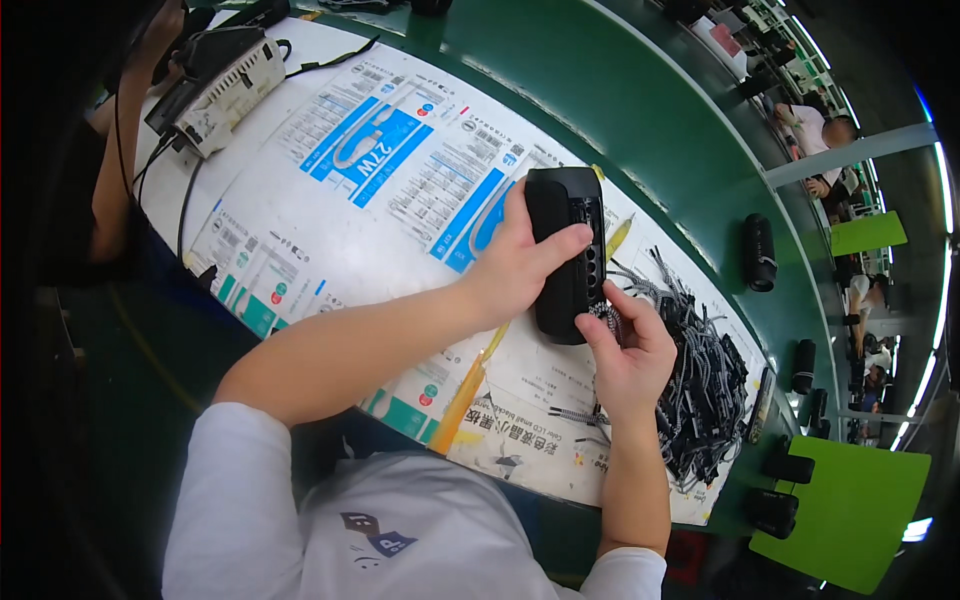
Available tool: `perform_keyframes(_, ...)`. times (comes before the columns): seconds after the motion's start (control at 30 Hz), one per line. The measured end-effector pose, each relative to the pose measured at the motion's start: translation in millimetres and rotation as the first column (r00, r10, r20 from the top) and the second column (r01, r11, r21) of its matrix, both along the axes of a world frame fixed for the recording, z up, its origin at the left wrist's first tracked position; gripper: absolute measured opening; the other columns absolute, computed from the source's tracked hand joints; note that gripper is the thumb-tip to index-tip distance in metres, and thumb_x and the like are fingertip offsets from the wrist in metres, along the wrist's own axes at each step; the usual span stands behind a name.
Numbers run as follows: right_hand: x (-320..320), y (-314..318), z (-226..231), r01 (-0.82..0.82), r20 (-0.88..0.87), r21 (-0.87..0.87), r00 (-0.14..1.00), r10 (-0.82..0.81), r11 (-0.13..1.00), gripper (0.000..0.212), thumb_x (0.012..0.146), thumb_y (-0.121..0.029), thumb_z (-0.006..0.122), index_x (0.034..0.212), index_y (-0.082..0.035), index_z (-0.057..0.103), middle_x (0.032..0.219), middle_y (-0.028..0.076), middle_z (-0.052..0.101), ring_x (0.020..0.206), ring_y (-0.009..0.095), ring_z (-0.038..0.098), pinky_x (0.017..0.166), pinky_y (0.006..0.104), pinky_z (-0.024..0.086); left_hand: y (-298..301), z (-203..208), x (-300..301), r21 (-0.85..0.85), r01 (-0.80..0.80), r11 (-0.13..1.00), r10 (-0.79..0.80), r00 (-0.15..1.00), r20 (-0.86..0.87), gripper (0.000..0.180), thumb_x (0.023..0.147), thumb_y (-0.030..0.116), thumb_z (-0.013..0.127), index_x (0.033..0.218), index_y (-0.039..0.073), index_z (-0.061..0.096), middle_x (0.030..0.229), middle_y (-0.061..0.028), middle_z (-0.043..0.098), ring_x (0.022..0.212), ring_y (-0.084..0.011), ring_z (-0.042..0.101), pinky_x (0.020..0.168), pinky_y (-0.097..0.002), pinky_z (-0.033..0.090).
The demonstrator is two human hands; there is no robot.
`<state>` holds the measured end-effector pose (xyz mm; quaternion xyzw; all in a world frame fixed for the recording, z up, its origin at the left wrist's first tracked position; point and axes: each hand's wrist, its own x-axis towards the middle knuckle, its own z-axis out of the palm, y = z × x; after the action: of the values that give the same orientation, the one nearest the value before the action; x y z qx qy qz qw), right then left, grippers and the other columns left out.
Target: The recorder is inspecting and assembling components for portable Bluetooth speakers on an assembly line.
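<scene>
A black oblong device [558,240], resembling a portable speaker, is held upright over the worktable. My left hand [510,262] is closed around its left side, with the thumb across a panel of round buttons or sockets. By the lower right edge of the device, my right hand [632,350] pinches a short black-and-white braided cord [604,314]; where the cord meets the device is partly hidden by the fingers. Beside my right hand lies a tangled heap of similar braided cords [705,390].
Printed sheets [375,150] cover the white tabletop, with yellow tape [462,400] near its front edge. A boxy device with wires [225,95] stands at the far left, near another person's arm [112,190]. Similar black devices [760,252] sit along the green surface [690,190] at the right.
</scene>
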<state>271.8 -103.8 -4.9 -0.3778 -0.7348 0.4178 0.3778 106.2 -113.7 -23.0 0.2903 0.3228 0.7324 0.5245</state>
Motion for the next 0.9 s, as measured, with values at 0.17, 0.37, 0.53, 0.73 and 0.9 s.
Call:
perform_keyframes(0.17,8.5,7.1,2.5,-0.031,0.035,0.072,0.999,0.029,0.997,0.038,0.068,0.005,0.071,0.105,0.003,0.062,0.087,0.000,0.054,0.074,0.007,0.048,0.066,0.0192,0.040,6.6,0.5,-3.1,0.014,0.116,0.993,-0.117,0.992,0.043,0.060,0.085,0.015,0.063,0.128,0.004,0.024,0.107,-0.0079,0.049,0.094,-0.0130,0.052,0.081,-0.0284,0.048)
perform_keyframes(0.37,-0.3,9.6,6.3,-0.108,-0.141,-0.334,0.988,0.064,0.936,0.071,0.073,-0.011,0.069,0.133,0.004,0.035,0.121,0.013,0.051,0.104,0.020,0.052,0.089,0.0310,0.043,7.6,-5.7,-6.9,0.124,0.123,0.985,-0.116,0.991,-0.065,0.066,0.084,0.017,0.065,0.133,0.003,0.023,0.112,-0.0097,0.050,0.101,-0.0149,0.050,0.086,-0.0295,0.046)
perform_keyframes(0.53,-13.1,-3.3,-0.7,-0.130,-0.108,-0.369,0.989,0.097,0.920,0.072,0.073,-0.006,0.070,0.135,0.005,0.033,0.124,0.013,0.048,0.114,0.022,0.047,0.097,0.0330,0.038,5.2,-18.5,-7.3,0.101,0.027,0.995,0.005,0.954,-0.298,0.083,0.080,0.024,0.068,0.138,0.002,0.014,0.118,-0.0132,0.046,0.108,-0.0204,0.044,0.094,-0.0338,0.039)
perform_keyframes(0.73,7.5,4.5,-8.3,-0.094,-0.101,-0.231,0.992,0.073,0.968,0.067,0.078,-0.014,0.069,0.134,0.004,0.036,0.126,0.012,0.048,0.113,0.022,0.047,0.098,0.0322,0.036,11.3,-12.2,10.3,0.200,0.050,0.979,0.009,0.960,-0.281,0.091,0.082,0.020,0.063,0.141,0.001,-0.005,0.133,-0.0187,0.032,0.125,-0.0263,0.032,0.105,-0.0336,0.024)
perform_keyframes(0.9,8.2,-0.6,-21.3,-0.090,-0.026,-0.166,0.996,0.087,0.982,0.070,0.076,-0.018,0.071,0.134,0.001,0.036,0.120,0.010,0.049,0.109,0.019,0.047,0.094,0.0298,0.037,-4.2,-4.7,2.3,0.138,0.050,0.989,0.001,0.937,-0.350,0.096,0.077,0.018,0.067,0.142,0.002,-0.002,0.134,-0.0188,0.033,0.124,-0.0269,0.034,0.104,-0.0346,0.026)
